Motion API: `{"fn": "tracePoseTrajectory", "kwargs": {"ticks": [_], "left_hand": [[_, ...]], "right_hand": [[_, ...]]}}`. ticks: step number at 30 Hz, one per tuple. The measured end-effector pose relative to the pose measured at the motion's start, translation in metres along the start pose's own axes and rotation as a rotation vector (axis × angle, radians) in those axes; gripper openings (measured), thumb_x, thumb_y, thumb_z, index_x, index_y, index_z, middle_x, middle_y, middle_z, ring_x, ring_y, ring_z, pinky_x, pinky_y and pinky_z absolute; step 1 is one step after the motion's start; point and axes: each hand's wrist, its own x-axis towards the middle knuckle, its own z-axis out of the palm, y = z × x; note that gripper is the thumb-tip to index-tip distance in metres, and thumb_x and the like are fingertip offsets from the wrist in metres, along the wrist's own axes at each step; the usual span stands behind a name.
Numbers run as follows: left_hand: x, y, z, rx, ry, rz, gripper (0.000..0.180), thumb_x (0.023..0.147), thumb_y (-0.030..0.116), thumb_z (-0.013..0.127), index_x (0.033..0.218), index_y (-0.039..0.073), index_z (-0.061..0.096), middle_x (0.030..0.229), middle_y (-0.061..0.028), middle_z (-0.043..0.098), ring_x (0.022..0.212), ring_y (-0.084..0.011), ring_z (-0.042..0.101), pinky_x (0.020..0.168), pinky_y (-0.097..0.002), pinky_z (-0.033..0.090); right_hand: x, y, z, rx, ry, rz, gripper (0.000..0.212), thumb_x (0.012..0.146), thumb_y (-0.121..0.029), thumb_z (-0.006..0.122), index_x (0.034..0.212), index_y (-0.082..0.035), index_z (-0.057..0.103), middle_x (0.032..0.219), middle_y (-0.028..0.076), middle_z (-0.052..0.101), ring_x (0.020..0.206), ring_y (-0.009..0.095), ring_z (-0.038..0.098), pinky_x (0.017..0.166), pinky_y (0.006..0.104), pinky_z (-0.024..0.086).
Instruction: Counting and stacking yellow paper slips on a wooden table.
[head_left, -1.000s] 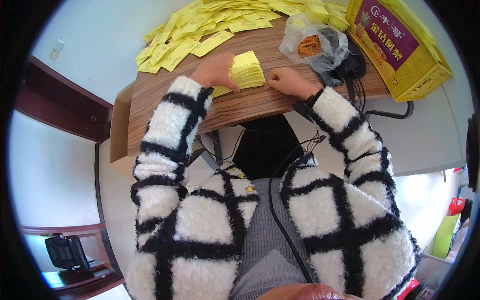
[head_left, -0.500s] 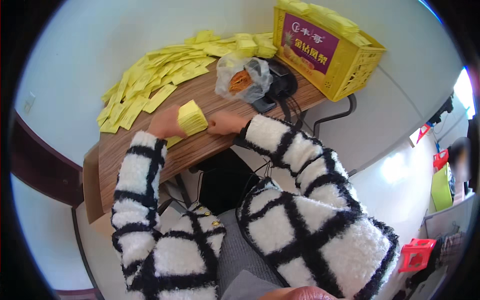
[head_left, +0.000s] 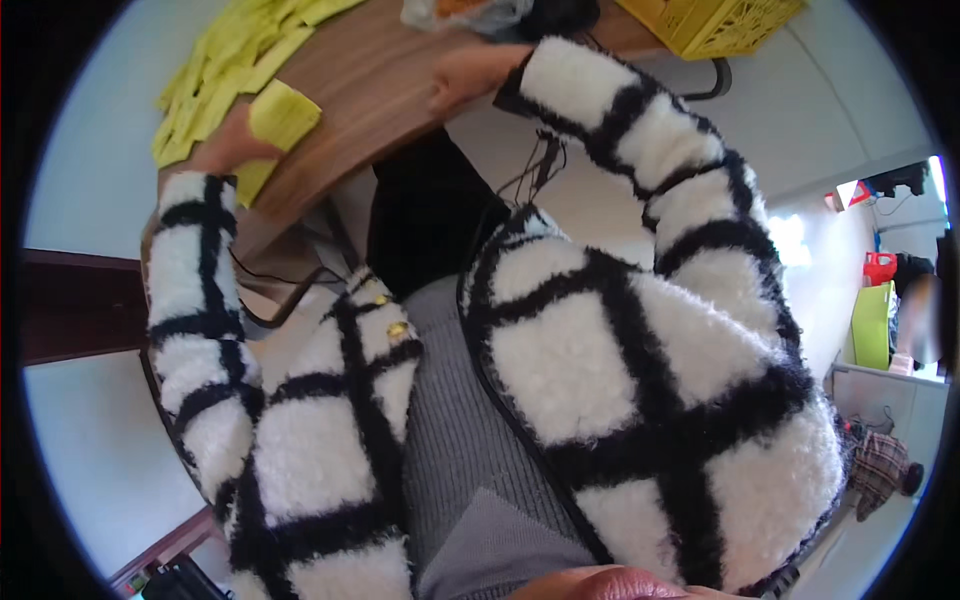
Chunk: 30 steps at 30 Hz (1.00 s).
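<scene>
My left hand (head_left: 232, 145) is closed on a stack of yellow paper slips (head_left: 285, 114) at the table's near left side. More yellow paper shows below the stack, at the table edge. My right hand (head_left: 472, 78) is held closed over the table to the right, apart from the stack. Its fingers are blurred, and whatever they may hold is too small to make out. Beyond the left hand lies a spread-out heap of yellow slips (head_left: 228, 62).
Beyond my right hand, a clear plastic bag (head_left: 490, 18) holds orange strands, beside a black item (head_left: 560, 15). A yellow crate (head_left: 725, 28) stands on the wooden table (head_left: 375, 75) at far right. A person (head_left: 880, 470) in checked clothing appears at the right rim.
The view has tipped downward, so the table sits higher in the picture. My right hand has moved away from the stack, widening the gap. The left hand still holds the slips.
</scene>
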Motion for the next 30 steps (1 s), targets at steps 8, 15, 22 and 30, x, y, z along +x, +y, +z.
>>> {"fn": "tracePoseTrajectory", "kwargs": {"ticks": [8,15,22,30], "left_hand": [[0.008,0.017,0.006,-0.075,-0.092,-0.049,0.08,0.061,0.023,0.086,0.127,-0.002,0.048,0.115,-0.0167,0.062,0.107,-0.0267,0.058,0.096,-0.034,0.043],[-0.004,0.021,0.001,-0.102,-0.107,-0.08,0.08,0.06,0.019,0.086,0.128,-0.002,0.049,0.115,-0.0147,0.061,0.109,-0.0258,0.056,0.098,-0.033,0.041],[-0.003,0.027,0.001,-0.096,-0.128,-0.032,0.086,0.057,0.016,0.084,0.133,0.0,0.047,0.122,-0.011,0.058,0.116,-0.0248,0.053,0.104,-0.0322,0.037],[-0.008,0.047,-0.008,0.077,-0.052,-0.004,0.076,0.06,0.028,0.084,0.122,-0.002,0.053,0.11,-0.0178,0.064,0.104,-0.03,0.06,0.093,-0.0357,0.044]], "right_hand": [[-0.001,0.015,0.021,0.05,-0.038,0.033,0.052,0.085,-0.044,0.067,0.064,0.0,0.049,0.054,0.011,0.049,0.053,0.024,0.048,0.053,0.0409,0.04],[-0.009,0.004,0.023,0.125,0.035,-0.001,0.048,0.084,-0.044,0.071,0.071,-0.002,0.052,0.061,0.011,0.053,0.058,0.024,0.05,0.054,0.0398,0.041],[-0.009,-0.005,0.019,0.043,-0.033,0.015,0.047,0.082,-0.043,0.072,0.069,-0.003,0.05,0.061,0.013,0.054,0.058,0.025,0.051,0.053,0.0393,0.041],[0.007,0.008,0.048,0.021,0.1,-0.01,0.051,0.079,-0.051,0.072,0.078,-0.001,0.061,0.07,0.016,0.063,0.066,0.031,0.06,0.058,0.0429,0.045]]}}
